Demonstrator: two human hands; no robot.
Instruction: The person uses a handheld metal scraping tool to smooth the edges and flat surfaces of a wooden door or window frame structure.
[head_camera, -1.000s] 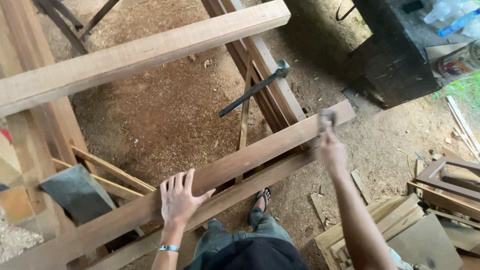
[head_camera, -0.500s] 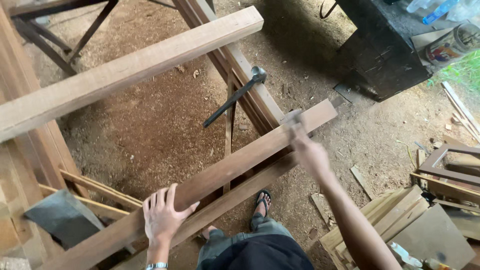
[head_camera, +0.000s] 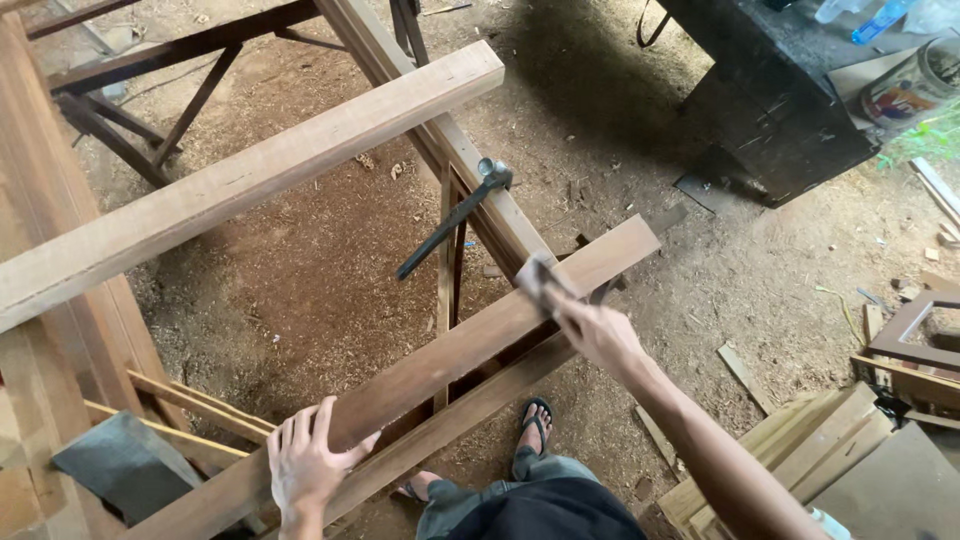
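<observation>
The left hand (head_camera: 308, 462) lies open, fingers spread on one long plank (head_camera: 440, 360), while the right hand (head_camera: 598, 332) grips a blurred tool (head_camera: 540, 278), perhaps a sanding block, near one hammer (head_camera: 455, 217).

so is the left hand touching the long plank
Touching. The head view shows the left hand lying flat on the long plank, its fingers spread over the top face with no gap.
</observation>
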